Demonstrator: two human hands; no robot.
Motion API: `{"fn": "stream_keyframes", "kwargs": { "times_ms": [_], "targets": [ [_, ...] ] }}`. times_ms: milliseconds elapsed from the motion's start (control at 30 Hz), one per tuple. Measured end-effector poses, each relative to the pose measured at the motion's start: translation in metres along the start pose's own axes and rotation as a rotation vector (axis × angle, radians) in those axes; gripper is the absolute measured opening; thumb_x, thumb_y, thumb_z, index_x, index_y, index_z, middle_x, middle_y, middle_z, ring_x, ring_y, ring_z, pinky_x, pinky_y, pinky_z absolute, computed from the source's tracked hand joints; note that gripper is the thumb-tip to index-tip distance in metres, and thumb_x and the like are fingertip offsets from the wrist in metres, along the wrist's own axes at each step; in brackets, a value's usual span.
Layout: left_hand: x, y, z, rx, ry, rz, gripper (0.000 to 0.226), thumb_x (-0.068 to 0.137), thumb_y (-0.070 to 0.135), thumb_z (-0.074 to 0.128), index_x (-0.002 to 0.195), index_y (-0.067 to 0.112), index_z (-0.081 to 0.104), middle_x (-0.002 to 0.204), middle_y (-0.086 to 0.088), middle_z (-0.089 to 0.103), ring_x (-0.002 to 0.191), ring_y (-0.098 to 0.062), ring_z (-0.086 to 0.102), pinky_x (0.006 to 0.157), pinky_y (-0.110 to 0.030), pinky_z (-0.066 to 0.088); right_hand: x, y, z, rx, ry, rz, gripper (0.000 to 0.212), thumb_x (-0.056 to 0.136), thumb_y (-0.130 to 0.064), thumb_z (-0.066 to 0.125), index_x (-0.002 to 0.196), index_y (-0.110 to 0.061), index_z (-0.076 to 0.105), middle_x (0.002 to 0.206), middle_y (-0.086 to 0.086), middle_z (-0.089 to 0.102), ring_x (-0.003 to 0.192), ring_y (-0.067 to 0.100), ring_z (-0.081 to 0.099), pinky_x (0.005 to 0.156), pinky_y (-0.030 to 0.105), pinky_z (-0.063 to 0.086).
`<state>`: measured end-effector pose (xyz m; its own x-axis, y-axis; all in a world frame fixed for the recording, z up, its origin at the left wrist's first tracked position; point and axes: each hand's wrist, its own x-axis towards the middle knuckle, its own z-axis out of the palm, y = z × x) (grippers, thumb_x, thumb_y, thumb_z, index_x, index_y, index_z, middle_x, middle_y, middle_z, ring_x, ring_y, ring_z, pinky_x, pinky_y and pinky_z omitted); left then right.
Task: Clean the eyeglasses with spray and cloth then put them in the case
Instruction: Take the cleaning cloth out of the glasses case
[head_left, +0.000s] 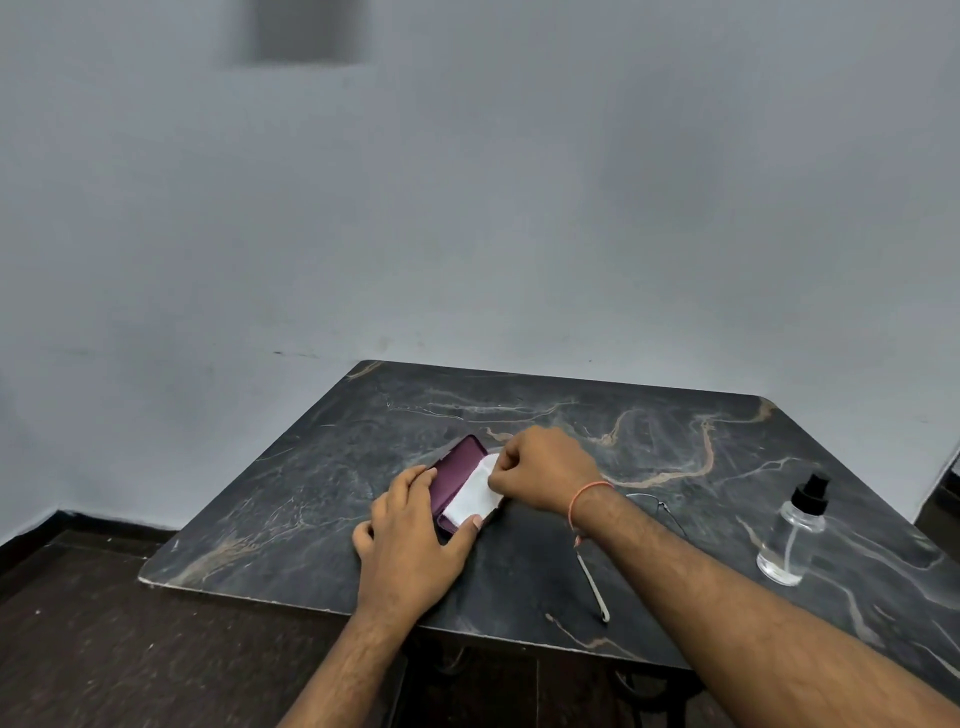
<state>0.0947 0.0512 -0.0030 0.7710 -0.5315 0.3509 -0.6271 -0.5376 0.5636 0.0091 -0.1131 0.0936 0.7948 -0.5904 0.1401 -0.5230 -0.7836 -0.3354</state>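
Table (519, 415): dark stone-look top, marble-like tan veining, smooth, dull sheen; pale worn edge along the near side. Case (460, 467): maroon, smooth, looks like hard plastic or leatherette, slight gloss. Cloth (475, 499): white, soft, matt, faintly textured weave. Spray bottle (790, 535): clear, glossy body, plastic or glass, cannot tell which; black matt plastic pump top. Eyeglasses (595, 582): thin wire frame, metal-looking, pale temple tip. Wall (467, 208): painted, matt, scuffed low down. Floor (104, 649): dark, dusty, dull.

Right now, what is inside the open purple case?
A white cloth lies in the case; the right hand pinches it. Whatever is beneath the cloth is hidden.
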Motion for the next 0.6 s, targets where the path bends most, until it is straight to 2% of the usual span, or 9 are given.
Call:
{"fn": "stream_keyframes", "kwargs": {
  "times_ms": [100, 167, 267, 333, 433, 500, 533, 600],
  "targets": [
    [0.003, 0.0, 0.0, 0.0, -0.035, -0.004, 0.085, 0.09, 0.084, 0.042, 0.162, 0.039, 0.034, 0.168, 0.017, 0.026, 0.151, -0.016, 0.037, 0.118, -0.052, 0.031, -0.014, 0.009, -0.023, 0.092, 0.061, -0.016, 0.013, 0.08, -0.035, 0.071, 0.075, -0.026, 0.081, 0.079, -0.01, 0.079, 0.078, 0.011, 0.072, 0.072, 0.03, 0.059],
    [0.004, 0.001, 0.0, 0.0, -0.056, -0.013, 0.08, 0.093, 0.082, 0.037, 0.161, 0.04, 0.036, 0.17, 0.015, 0.025, 0.154, -0.016, 0.034, 0.121, -0.055, 0.029, -0.026, 0.017, -0.039, 0.133, 0.098, -0.029, 0.013, 0.081, -0.037, 0.071, 0.075, -0.03, 0.08, 0.074, -0.016, 0.076, 0.074, 0.005, 0.07, 0.069, 0.027, 0.054],
    [0.001, 0.004, -0.005, -0.042, -0.025, -0.016, 0.067, 0.099, 0.075, 0.042, 0.156, 0.041, 0.047, 0.17, 0.019, 0.026, 0.156, -0.013, 0.03, 0.124, -0.061, 0.023, -0.047, 0.029, -0.064, 0.166, 0.121, -0.033, 0.012, 0.08, -0.039, 0.07, 0.075, -0.035, 0.079, 0.07, -0.024, 0.073, 0.066, -0.001, 0.067, 0.061, 0.021, 0.048],
    [-0.004, 0.008, -0.01, -0.128, 0.078, 0.027, 0.051, 0.101, 0.066, 0.052, 0.147, 0.044, 0.057, 0.161, 0.024, 0.036, 0.149, -0.007, 0.037, 0.122, -0.061, 0.023, -0.064, 0.036, -0.077, 0.136, 0.131, -0.039, 0.011, 0.08, -0.041, 0.069, 0.076, -0.036, 0.077, 0.071, -0.023, 0.073, 0.067, -0.002, 0.067, 0.06, 0.022, 0.048],
    [-0.015, 0.023, -0.015, -0.295, 0.154, 0.146, 0.038, 0.097, 0.064, 0.061, 0.129, 0.045, 0.069, 0.137, 0.033, 0.057, 0.124, 0.008, 0.054, 0.107, -0.042, 0.042, -0.089, 0.043, -0.088, 0.046, 0.158, -0.064, 0.011, 0.081, -0.046, 0.067, 0.076, -0.038, 0.073, 0.071, -0.022, 0.071, 0.069, -0.002, 0.066, 0.059, 0.023, 0.046],
    [-0.023, 0.047, -0.019, -0.512, 0.025, 0.144, 0.039, 0.092, 0.067, 0.066, 0.118, 0.04, 0.077, 0.114, 0.031, 0.073, 0.105, 0.008, 0.069, 0.09, -0.022, 0.054, -0.103, 0.045, -0.092, -0.021, 0.161, -0.082, 0.011, 0.081, -0.048, 0.066, 0.079, -0.039, 0.071, 0.073, -0.021, 0.071, 0.071, -0.001, 0.066, 0.06, 0.024, 0.048],
    [-0.026, 0.061, -0.021, -0.578, -0.057, 0.14, 0.036, 0.09, 0.066, 0.07, 0.113, 0.04, 0.08, 0.105, 0.03, 0.077, 0.098, 0.007, 0.072, 0.082, -0.015, 0.055, -0.108, 0.046, -0.093, -0.052, 0.163, -0.09, 0.012, 0.082, -0.049, 0.065, 0.082, -0.039, 0.072, 0.076, -0.02, 0.072, 0.074, 0.001, 0.067, 0.062, 0.025, 0.051],
    [-0.029, 0.084, -0.021, -0.628, -0.166, 0.171, 0.027, 0.088, 0.062, 0.075, 0.103, 0.041, 0.084, 0.096, 0.027, 0.081, 0.091, 0.006, 0.075, 0.076, -0.01, 0.054, -0.117, 0.047, -0.096, -0.096, 0.178, -0.105, 0.019, 0.084, -0.052, 0.062, 0.089, -0.038, 0.074, 0.08, -0.019, 0.074, 0.077, 0.002, 0.069, 0.064, 0.026, 0.054]
  ]
}}
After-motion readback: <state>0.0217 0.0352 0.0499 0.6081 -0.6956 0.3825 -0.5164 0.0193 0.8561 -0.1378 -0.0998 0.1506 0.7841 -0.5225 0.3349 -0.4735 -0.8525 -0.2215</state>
